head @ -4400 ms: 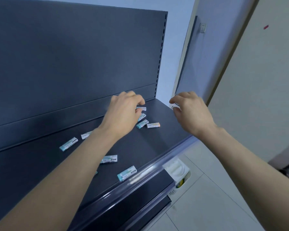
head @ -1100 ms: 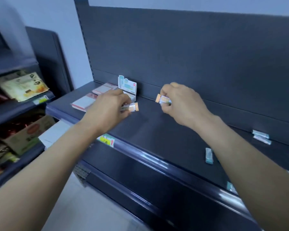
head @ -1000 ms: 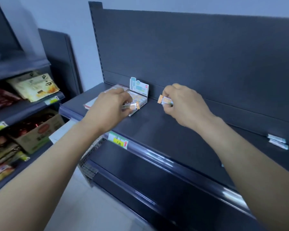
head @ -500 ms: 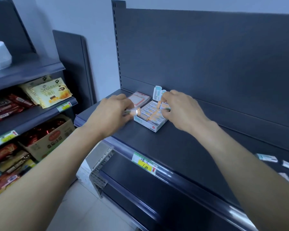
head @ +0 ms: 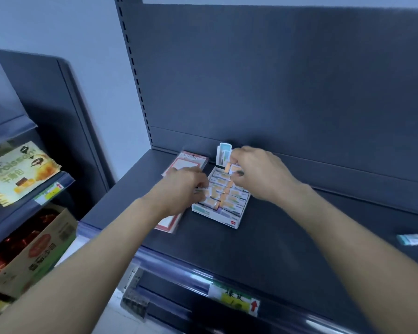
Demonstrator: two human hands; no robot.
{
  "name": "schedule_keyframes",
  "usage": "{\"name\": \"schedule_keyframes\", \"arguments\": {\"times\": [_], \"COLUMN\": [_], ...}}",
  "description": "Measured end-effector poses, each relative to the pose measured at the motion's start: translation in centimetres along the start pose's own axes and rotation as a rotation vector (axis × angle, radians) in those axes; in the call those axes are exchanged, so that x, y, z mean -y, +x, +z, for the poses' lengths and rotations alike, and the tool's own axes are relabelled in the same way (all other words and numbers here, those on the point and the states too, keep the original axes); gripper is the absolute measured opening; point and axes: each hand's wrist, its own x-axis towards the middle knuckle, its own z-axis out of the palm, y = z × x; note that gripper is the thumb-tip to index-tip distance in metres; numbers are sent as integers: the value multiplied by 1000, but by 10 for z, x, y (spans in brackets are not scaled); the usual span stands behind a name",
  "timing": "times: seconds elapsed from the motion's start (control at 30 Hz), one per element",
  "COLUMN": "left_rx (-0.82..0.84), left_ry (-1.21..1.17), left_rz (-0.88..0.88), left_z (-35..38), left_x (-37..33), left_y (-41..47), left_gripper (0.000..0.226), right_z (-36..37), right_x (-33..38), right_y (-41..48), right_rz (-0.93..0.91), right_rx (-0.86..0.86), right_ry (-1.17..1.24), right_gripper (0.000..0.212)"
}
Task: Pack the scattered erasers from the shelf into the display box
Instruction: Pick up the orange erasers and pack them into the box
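A dark grey metal shelf (head: 299, 237) runs across the view, backed by a matching dark back panel (head: 275, 80) with a slotted upright at its left edge. A clear plastic price rail (head: 179, 268) lines the shelf's front lip and carries a yellow-green label with a red arrow (head: 237, 298). Behind the unit is a pale blue-grey wall (head: 58, 25). To the left, a neighbouring rack holds a yellow croissant packet (head: 19, 169) on its upper level and a brown cardboard carton (head: 39, 247) below.

Near the back of the shelf sits the small white cardboard display box (head: 215, 214), its lid flap standing upright at the rear and rows of paper-sleeved erasers lying inside. Flat red-bordered card packets (head: 191, 160) lie just beside it on the left, partly under the left wrist.

The left hand (head: 179, 189) hovers at the box's left edge, thumb and fingers curled to pinch a white-sleeved eraser (head: 204, 191), which pokes out over the left row. The right hand (head: 263, 175) is over the box's rear half, its fingertips closed on an orange-tipped eraser (head: 230, 168) held just in front of the flap. Motion blur makes it hard to say whether that eraser touches those beneath. One loose teal-and-white eraser (head: 413, 239) lies on the shelf well to the right, apart from both hands.
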Motion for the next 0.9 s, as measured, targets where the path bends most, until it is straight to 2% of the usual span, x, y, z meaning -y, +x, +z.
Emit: {"name": "schedule_keyframes", "arguments": {"times": [0.13, 0.37, 0.53, 0.67, 0.8, 0.9], "left_rx": [156, 326, 345, 354, 369, 393], "left_ry": [-2, -66, -126, -150, -174, -171], "left_rz": [108, 296, 386, 415, 428, 412], "left_z": [12, 28, 34, 36, 36, 35], "left_x": [16, 40, 49, 51, 51, 50], "left_y": [25, 49, 58, 60, 62, 62], "left_gripper": [23, 25, 23, 21, 23, 23], "right_z": [10, 24, 40, 51, 57, 62], "right_x": [8, 29, 38, 38, 37, 35], "right_y": [6, 10, 6, 4, 6, 6], "right_rz": [114, 360, 475, 505, 503, 506], "right_rx": [59, 144, 194, 255, 291, 299], "right_ry": [-17, 4, 33, 29, 49, 59], "right_gripper": [19, 22, 9, 17, 6, 9]}}
